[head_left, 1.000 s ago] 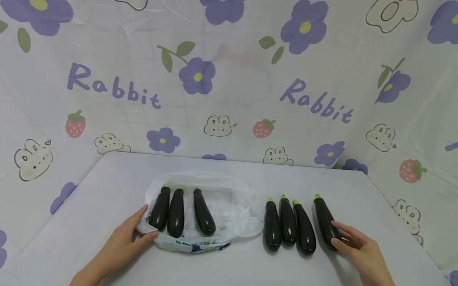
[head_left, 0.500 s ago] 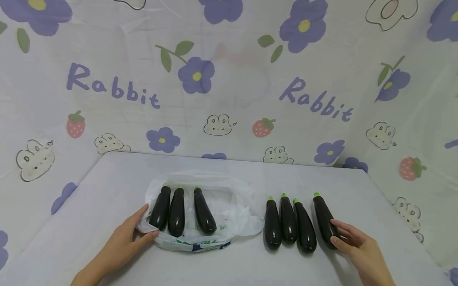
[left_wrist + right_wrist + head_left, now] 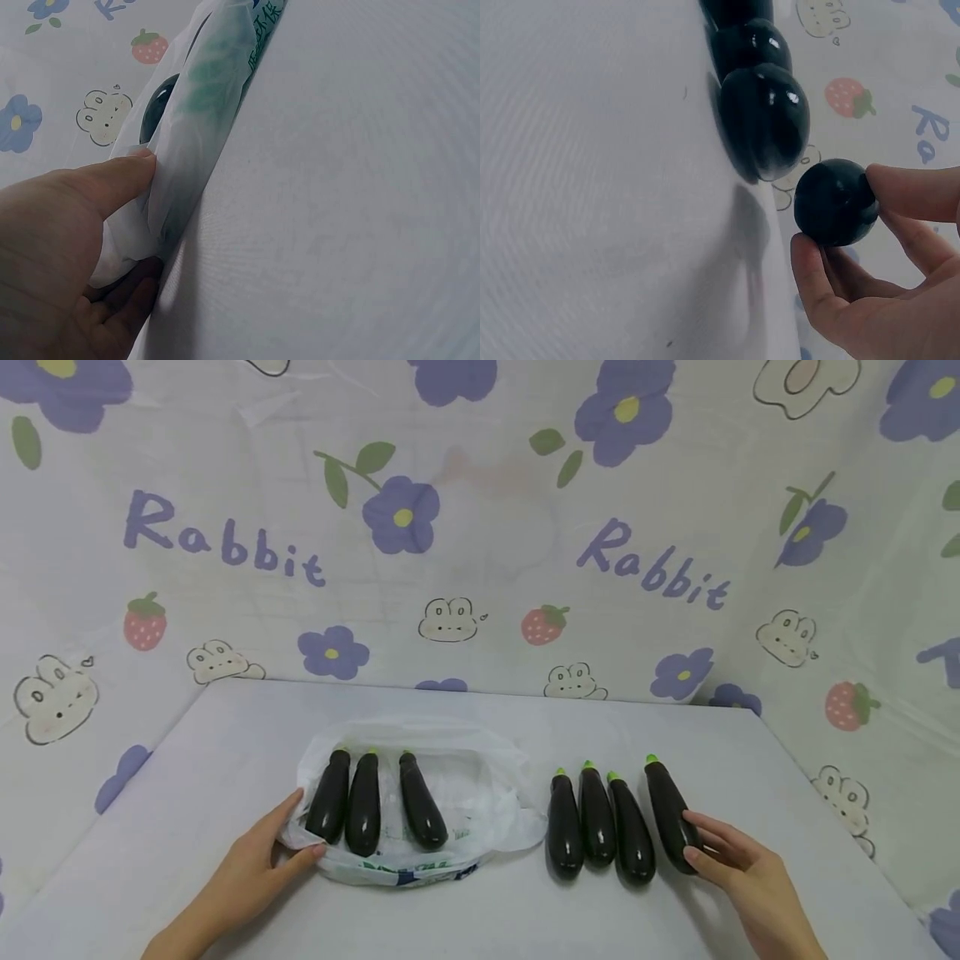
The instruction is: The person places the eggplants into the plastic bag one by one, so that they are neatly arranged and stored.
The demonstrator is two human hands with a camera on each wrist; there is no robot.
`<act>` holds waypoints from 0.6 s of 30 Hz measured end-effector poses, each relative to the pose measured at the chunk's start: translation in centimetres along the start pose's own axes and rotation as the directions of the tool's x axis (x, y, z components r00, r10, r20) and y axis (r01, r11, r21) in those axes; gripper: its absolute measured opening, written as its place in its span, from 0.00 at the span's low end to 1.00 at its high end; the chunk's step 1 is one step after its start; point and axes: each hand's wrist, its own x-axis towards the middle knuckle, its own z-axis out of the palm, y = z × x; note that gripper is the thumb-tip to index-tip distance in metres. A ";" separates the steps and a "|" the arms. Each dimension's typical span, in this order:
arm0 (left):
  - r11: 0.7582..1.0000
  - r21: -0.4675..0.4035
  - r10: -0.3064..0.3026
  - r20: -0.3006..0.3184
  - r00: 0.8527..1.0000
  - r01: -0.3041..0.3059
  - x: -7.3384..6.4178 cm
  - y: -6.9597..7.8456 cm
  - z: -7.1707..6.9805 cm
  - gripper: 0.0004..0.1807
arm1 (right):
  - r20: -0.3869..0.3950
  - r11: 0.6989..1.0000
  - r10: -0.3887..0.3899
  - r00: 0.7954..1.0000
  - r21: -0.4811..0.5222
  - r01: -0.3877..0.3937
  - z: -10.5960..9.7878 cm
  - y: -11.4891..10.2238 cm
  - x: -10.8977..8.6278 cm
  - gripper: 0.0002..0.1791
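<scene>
My left hand (image 3: 240,872) holds the near left edge of a white plastic bag (image 3: 502,827), which lies spread with its mouth open. In the left wrist view the thumb (image 3: 124,180) presses on the bag's rim while the other fingers reach around its side. Three glossy black eggplants (image 3: 364,806) lie inside the bag, green tips pointing away. At right, my right hand (image 3: 750,868) grips the lower part of another eggplant (image 3: 667,806) between thumb and fingers. That eggplant (image 3: 832,202) stands off the tabletop in the right wrist view, its shadow falling apart from it.
Three more eggplants (image 3: 597,818) lie side by side on the white table (image 3: 525,918), between the bag and my right hand. The bag's right end reaches close to the nearest of them. A printed cloth (image 3: 480,527) hangs behind the table and along its sides.
The right hand and its eggplant have risen slightly and shifted a little left. The head view has drifted slightly. My left hand keeps its place on the bag.
</scene>
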 end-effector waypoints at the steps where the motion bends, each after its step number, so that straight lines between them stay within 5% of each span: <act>1: 1.000 -0.002 -0.002 0.005 1.000 0.002 0.0 0.0 0.0 0.47 | 0.005 1.000 -0.014 1.000 0.014 0.014 0.1 -0.1 -0.1 0.37; 8: 1.000 -0.005 -0.015 0.013 1.000 0.015 0.0 0.0 -0.1 0.48 | 0.085 0.994 -0.092 0.992 0.068 0.086 1.0 -2.4 -1.5 0.33; 18: 1.000 -0.003 -0.009 0.012 1.000 0.009 0.0 0.2 0.1 0.48 | 0.226 0.990 -0.097 0.969 0.121 0.071 4.5 -7.2 -3.1 0.31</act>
